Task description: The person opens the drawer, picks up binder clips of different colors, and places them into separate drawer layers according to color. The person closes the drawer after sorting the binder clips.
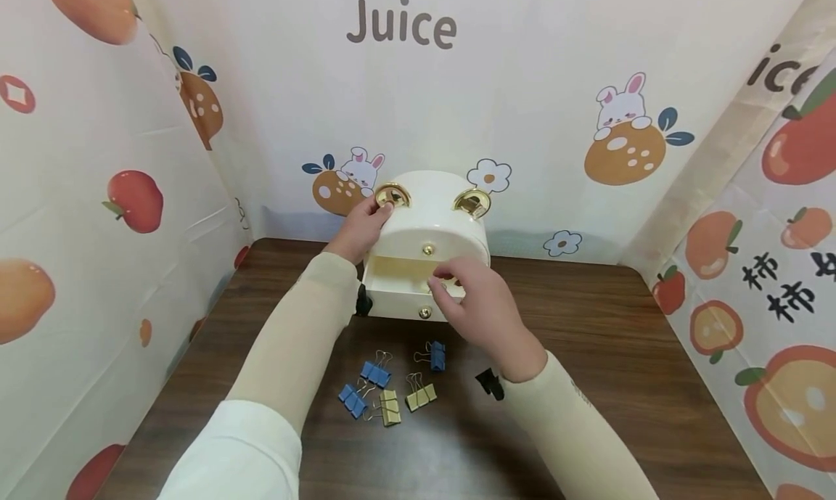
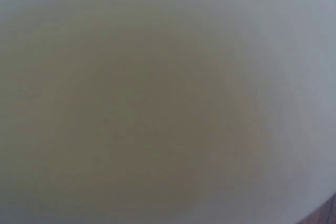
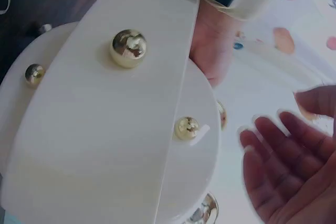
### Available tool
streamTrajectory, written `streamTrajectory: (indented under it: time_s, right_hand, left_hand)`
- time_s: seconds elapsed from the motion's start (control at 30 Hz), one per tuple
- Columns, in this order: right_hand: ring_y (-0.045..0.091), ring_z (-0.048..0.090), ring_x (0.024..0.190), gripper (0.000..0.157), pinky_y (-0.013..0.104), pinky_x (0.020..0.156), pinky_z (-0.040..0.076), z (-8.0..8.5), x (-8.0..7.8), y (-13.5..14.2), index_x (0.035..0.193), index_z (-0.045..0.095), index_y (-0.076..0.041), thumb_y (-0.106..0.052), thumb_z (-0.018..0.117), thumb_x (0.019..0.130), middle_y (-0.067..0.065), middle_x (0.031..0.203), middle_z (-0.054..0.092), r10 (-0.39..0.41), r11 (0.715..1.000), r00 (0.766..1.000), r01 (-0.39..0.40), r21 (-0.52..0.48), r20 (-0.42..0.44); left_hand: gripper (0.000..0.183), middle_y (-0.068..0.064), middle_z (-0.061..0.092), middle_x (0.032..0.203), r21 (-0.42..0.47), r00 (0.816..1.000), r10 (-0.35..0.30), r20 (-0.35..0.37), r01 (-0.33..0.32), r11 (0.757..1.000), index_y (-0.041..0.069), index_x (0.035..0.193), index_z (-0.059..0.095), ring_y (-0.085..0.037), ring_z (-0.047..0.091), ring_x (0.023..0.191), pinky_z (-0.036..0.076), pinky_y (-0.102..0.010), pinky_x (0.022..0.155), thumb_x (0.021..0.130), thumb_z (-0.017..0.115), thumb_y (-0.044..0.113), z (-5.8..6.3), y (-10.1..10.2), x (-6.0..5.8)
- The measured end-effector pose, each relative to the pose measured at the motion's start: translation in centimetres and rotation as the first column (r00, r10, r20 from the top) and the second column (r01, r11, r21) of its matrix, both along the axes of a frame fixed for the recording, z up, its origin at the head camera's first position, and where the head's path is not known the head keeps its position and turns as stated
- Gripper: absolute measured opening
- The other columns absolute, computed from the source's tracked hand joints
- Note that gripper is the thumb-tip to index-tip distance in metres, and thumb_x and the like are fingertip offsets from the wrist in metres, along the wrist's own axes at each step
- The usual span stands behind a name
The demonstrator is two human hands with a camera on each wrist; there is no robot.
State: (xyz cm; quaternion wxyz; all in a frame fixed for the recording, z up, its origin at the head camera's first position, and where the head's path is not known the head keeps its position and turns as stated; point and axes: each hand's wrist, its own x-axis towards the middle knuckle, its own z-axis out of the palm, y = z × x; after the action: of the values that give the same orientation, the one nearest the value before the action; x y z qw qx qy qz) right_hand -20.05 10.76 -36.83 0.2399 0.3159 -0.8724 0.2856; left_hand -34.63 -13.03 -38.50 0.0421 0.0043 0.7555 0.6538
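Note:
A glossy white drawer box (image 1: pixel 424 233) with gold round ears stands at the back of the table. Its middle drawer (image 1: pixel 392 305) is pulled out, its pale inside partly covered by my right hand. My left hand (image 1: pixel 362 228) holds the box's left side, thumb by the gold ear (image 1: pixel 394 194); some of its fingers are hidden. Over the drawer's right front corner hovers my right hand (image 1: pixel 480 308), fingers loosely bent and nothing in them. In the right wrist view the drawer front (image 3: pixel 100 114) with its gold knob (image 3: pixel 129 49) stands apart from the relaxed right fingers (image 3: pixel 286 153).
Nearer on the brown table (image 1: pixel 555 427) lie three blue binder clips (image 1: pixel 437 357) and two yellow ones (image 1: pixel 421 396), wire handles up or sideways. Printed cloth (image 1: pixel 535 123) walls the table at the back and both sides. The left wrist view is a pale blur.

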Motion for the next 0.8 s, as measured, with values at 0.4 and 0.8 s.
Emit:
streamTrajectory:
  time_s: [0.4, 0.8]
  right_hand:
    - [0.014, 0.063, 0.100, 0.017, 0.036, 0.091, 0.052, -4.4, 3.2, 0.0, 0.109, 0.070, -0.012, -0.020, 0.076, 0.095, -0.002, 0.106, 0.069, 0.289, 0.957, 0.956, -0.288, -0.018, 0.045]
    - [0.012, 0.060, 0.110, 0.031, 0.036, 0.096, 0.050, -9.4, 4.3, 0.2, 0.121, 0.068, -0.016, -0.030, 0.077, 0.095, -0.005, 0.118, 0.065, 0.215, 0.964, 0.928, -0.252, 0.087, 0.306]
  left_hand:
    - [0.046, -0.002, 0.058, 0.138, 0.008, 1.000, 0.007, 0.003, -0.007, 1.000, 0.026, 0.153, 0.050, -0.023, 0.058, 0.117, 0.048, -0.042, 0.099, 0.109, 0.051, 0.038, 0.0, 0.0, -0.1]
    - [0.047, -0.002, 0.057, 0.138, -0.001, 1.000, 0.002, 0.015, -0.002, 1.000, 0.027, 0.153, 0.049, -0.024, 0.058, 0.117, 0.049, -0.044, 0.098, 0.109, 0.051, 0.040, 0.0, -0.1, 0.0]
